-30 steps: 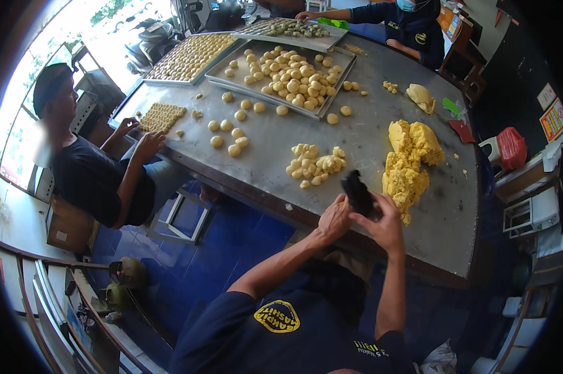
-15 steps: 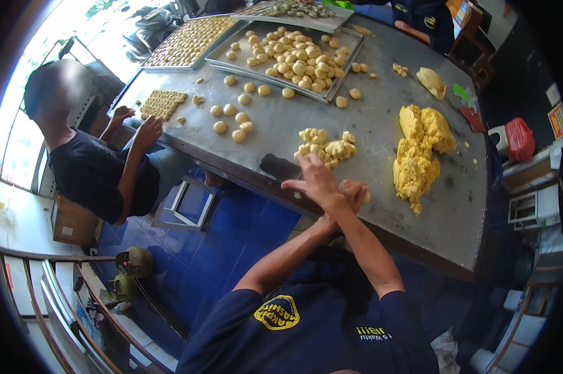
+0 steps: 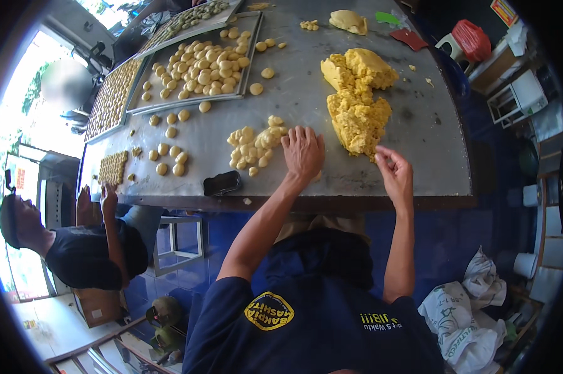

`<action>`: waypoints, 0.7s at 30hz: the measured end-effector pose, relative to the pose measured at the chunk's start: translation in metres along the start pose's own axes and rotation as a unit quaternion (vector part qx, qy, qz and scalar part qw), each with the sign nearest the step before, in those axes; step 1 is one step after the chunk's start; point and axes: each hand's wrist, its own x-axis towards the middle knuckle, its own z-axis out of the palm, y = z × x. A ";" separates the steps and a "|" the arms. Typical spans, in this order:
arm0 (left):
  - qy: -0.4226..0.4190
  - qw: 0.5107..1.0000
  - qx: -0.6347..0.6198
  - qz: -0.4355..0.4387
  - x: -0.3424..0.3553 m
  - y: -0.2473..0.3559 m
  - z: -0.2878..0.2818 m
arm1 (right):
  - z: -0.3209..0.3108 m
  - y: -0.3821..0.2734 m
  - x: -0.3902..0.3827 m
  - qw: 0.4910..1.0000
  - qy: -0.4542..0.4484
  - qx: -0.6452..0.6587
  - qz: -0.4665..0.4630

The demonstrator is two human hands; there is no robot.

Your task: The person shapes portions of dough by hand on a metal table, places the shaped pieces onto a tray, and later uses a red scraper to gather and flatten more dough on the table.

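Note:
My left hand (image 3: 303,153) rests palm down on the metal table, its fingers stretched forward. Beside its fingertips lies a cluster of small pale dough pieces (image 3: 247,146). A bit of pale dough (image 3: 317,176) peeks out near the wrist; what is under the palm is hidden. A large mound of yellow crumbly dough (image 3: 359,115) sits to the right. At the mound's near edge, my right hand (image 3: 396,177) has thumb and forefinger closed in a pinch on the yellow dough.
Left of the dough pieces are a black scoop-like tool (image 3: 222,183) and loose round dough balls (image 3: 163,149). Behind stands a tray (image 3: 250,62) heaped with balls. At far left sits a co-worker (image 3: 88,249) by a patch of small pieces (image 3: 113,168). A red scraper-like piece (image 3: 410,39) lies far right.
My hands, crossed at the wrists before, are now apart. The right one has reached the yellow mound; the left lies beside the dough pieces. The whole view has turned toward the right.

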 end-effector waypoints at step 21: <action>0.106 0.948 -0.210 -0.213 -0.001 -0.138 -0.158 | 0.031 0.084 -0.042 0.976 0.115 -0.098 -0.155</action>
